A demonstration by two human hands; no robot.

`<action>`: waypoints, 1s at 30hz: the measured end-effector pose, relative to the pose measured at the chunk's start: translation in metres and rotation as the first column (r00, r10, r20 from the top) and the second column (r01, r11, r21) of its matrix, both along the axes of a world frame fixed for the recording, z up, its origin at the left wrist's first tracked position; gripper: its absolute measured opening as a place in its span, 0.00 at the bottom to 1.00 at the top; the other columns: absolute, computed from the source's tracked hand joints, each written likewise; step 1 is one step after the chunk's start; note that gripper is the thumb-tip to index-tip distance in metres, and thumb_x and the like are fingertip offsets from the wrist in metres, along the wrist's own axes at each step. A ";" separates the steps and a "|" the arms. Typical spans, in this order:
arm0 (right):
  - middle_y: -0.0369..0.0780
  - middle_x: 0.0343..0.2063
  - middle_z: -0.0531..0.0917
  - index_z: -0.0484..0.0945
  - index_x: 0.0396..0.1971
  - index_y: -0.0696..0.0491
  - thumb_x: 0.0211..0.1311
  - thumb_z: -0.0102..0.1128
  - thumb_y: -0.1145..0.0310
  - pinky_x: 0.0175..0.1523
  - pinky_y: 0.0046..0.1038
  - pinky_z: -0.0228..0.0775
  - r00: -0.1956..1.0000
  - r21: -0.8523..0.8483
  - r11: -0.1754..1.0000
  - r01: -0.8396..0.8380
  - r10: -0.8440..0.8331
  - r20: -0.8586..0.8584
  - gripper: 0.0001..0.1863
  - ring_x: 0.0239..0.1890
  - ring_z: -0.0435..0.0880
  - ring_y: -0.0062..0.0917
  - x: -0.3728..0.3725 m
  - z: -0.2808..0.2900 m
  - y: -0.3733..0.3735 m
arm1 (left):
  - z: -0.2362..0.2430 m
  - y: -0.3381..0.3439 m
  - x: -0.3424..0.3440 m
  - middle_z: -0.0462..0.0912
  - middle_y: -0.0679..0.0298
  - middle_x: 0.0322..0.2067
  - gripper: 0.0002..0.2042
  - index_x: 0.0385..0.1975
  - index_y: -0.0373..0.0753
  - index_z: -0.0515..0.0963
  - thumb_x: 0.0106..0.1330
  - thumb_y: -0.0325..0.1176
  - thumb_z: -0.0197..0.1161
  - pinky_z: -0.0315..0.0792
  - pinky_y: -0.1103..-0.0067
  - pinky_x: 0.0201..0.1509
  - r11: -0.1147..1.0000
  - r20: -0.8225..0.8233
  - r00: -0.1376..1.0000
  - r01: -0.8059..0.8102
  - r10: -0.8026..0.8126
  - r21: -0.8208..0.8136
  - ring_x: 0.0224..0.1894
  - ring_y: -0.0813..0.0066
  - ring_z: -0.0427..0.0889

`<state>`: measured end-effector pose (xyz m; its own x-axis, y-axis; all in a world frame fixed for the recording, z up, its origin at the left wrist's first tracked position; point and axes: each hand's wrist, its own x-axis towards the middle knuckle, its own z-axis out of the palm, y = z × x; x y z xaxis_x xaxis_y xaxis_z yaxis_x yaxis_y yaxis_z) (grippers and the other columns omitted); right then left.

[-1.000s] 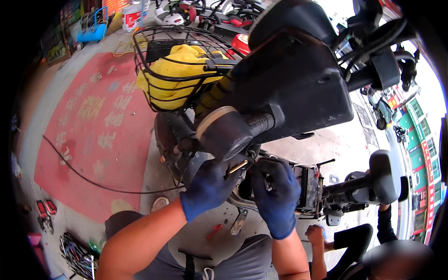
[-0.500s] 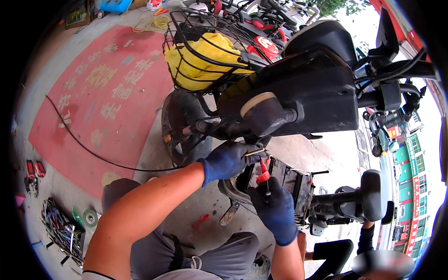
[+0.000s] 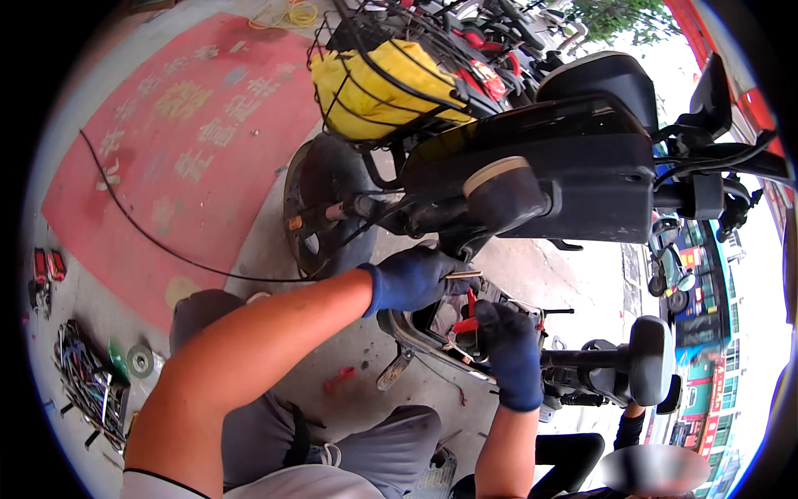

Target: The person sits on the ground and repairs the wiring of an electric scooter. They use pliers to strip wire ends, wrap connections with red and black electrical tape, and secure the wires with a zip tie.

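Note:
My left hand, in a dark blue glove, is pinched on a thin brass-coloured rod just below the front of a black electric scooter. Below and right of it, my gloved right hand grips a red object, perhaps a tool's handle; its exact shape is partly hidden by the fingers. Both hands are over an open frame section with dark parts inside. A thin black cable runs leftward from the scooter across the floor.
A wire basket holding yellow cloth tops the scooter. Tools fill a tray at lower left, beside a disc. A faded red mat lies left. Another person in black crouches at lower right. More scooters stand behind.
The view has shifted, so the scooter sits farther right. The red object came into my right hand since a second ago; that hand dropped lower, then rose slightly toward my left hand.

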<state>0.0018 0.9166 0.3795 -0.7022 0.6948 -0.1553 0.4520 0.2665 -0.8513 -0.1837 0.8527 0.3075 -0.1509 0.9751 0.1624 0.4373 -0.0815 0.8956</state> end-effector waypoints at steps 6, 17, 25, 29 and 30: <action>0.38 0.25 0.82 0.77 0.41 0.54 0.65 0.55 0.61 0.33 0.30 0.73 0.928 -0.280 0.951 -0.129 0.016 -0.372 0.13 0.27 0.82 0.28 0.053 -0.147 0.042 | -0.017 0.013 0.003 0.82 0.53 0.47 0.18 0.54 0.51 0.79 0.71 0.50 0.55 0.73 0.69 0.55 0.998 0.009 1.000 -0.016 0.016 0.058 0.48 0.55 0.81; 0.37 0.21 0.77 0.71 0.57 0.56 0.60 0.61 0.78 0.28 0.23 0.68 0.985 0.149 0.978 0.144 -0.127 -0.117 0.23 0.23 0.76 0.16 0.018 -0.022 -0.025 | -0.005 0.002 0.012 0.84 0.52 0.38 0.14 0.48 0.53 0.82 0.68 0.47 0.58 0.75 0.65 0.48 0.988 -0.088 0.986 -0.138 0.144 0.067 0.41 0.51 0.83; 0.45 0.26 0.82 0.79 0.40 0.53 0.60 0.59 0.78 0.30 0.30 0.72 0.998 0.818 0.572 0.056 -0.014 -0.059 0.09 0.25 0.81 0.39 0.010 -0.025 -0.018 | -0.009 0.006 0.020 0.84 0.53 0.36 0.12 0.48 0.55 0.82 0.68 0.42 0.58 0.76 0.64 0.45 0.980 -0.124 0.976 -0.163 0.177 0.112 0.39 0.51 0.83; 0.43 0.26 0.83 0.79 0.37 0.57 0.62 0.57 0.76 0.32 0.26 0.73 0.993 0.321 0.946 0.050 -0.014 -0.115 0.06 0.26 0.82 0.31 0.021 -0.026 0.003 | -0.005 0.004 0.013 0.83 0.53 0.42 0.15 0.52 0.54 0.80 0.67 0.45 0.60 0.74 0.67 0.50 0.994 -0.066 0.992 -0.109 0.107 -0.017 0.45 0.54 0.82; 0.42 0.26 0.83 0.79 0.37 0.58 0.63 0.56 0.75 0.33 0.24 0.73 0.988 0.149 0.985 0.092 -0.071 -0.140 0.05 0.26 0.83 0.29 0.022 -0.027 0.008 | -0.005 0.004 0.011 0.83 0.53 0.44 0.16 0.53 0.53 0.80 0.67 0.46 0.60 0.74 0.68 0.51 0.995 -0.020 0.996 -0.084 0.083 -0.054 0.47 0.55 0.82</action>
<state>0.0242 0.9249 0.3526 -0.6491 0.7591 0.0498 0.3623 0.3661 -0.8571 -0.1730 0.8567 0.3026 -0.2301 0.9666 0.1126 0.4562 0.0049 0.8899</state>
